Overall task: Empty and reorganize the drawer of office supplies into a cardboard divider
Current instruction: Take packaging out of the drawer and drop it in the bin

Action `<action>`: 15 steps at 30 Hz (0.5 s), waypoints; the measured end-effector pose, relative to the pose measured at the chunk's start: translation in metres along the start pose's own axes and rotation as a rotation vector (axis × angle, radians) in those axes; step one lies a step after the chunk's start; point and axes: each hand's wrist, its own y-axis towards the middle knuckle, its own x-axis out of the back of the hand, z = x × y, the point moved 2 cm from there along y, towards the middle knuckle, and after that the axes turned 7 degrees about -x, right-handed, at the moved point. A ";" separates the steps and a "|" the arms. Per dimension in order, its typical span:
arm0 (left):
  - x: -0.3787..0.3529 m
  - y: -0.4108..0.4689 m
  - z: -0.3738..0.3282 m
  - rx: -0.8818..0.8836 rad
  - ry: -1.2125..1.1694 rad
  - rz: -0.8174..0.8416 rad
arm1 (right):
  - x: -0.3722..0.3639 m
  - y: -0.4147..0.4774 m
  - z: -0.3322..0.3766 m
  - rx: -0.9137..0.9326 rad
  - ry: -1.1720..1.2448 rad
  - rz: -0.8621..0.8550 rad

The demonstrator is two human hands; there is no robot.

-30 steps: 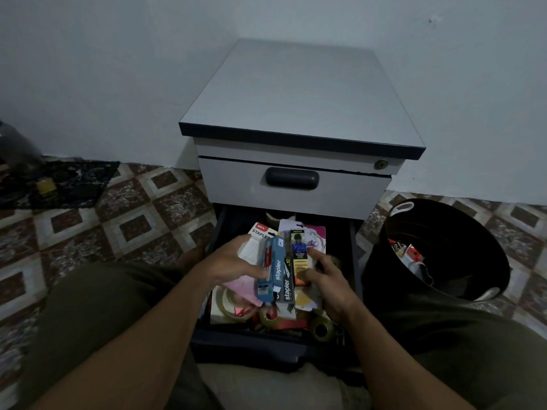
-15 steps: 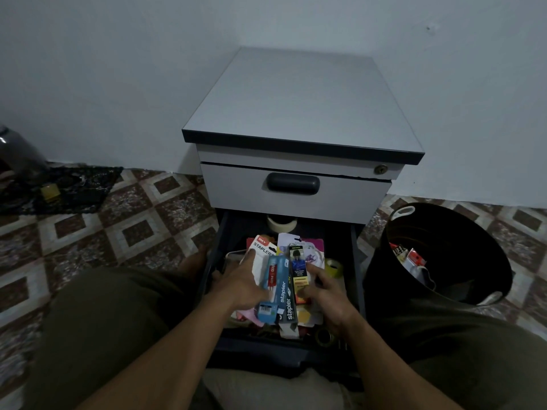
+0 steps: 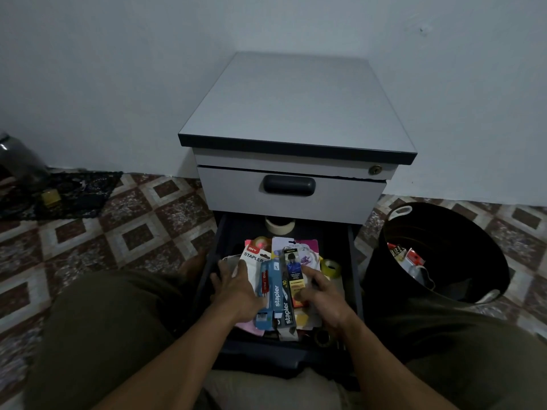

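The lower drawer (image 3: pixel 352 261) of a grey cabinet (image 3: pixel 299 105) stands pulled out between my knees. In it, both hands hold a bundle of packets: blue and grey stapler packs (image 3: pixel 276 294), a white pack marked STAPLER (image 3: pixel 251 257) and a yellow-black box (image 3: pixel 293 276). My left hand (image 3: pixel 236 288) grips the bundle's left side. My right hand (image 3: pixel 322 297) grips its right side, fingers curled on the yellow-black box. Tape rolls lie around them: a white tape roll (image 3: pixel 279 224) at the back, a clear yellow tape roll (image 3: pixel 331 267) at the right. Pink and white papers lie beneath.
A black bucket (image 3: pixel 438 253) holding a few packets stands on the tiled floor right of the cabinet. The upper drawer (image 3: pixel 290 192) is closed. A dark cloth (image 3: pixel 65 193) with a small yellow item lies far left. My knees flank the drawer.
The view has tilted down a little, and the bundle with both hands sits slightly lower in the drawer. The white tape roll at the back has come into sight.
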 end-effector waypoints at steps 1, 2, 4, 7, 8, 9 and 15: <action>-0.001 0.002 0.001 -0.024 -0.038 -0.011 | 0.000 0.001 0.000 -0.001 -0.001 -0.001; 0.000 0.001 0.000 -0.041 -0.074 -0.015 | 0.001 0.001 0.000 0.002 0.000 0.000; 0.000 0.006 0.007 -0.048 -0.188 0.021 | 0.003 0.003 -0.001 0.007 0.020 0.005; 0.000 0.015 0.020 0.002 -0.408 0.103 | 0.005 0.004 -0.002 0.002 0.056 0.027; 0.000 0.016 0.021 0.025 -0.450 0.114 | 0.005 0.004 -0.001 0.002 0.056 0.026; -0.001 0.016 0.023 0.042 -0.483 0.119 | 0.006 0.003 -0.001 0.002 0.053 0.025; -0.007 0.014 0.021 0.048 -0.576 0.086 | 0.009 0.005 0.001 -0.016 0.065 0.014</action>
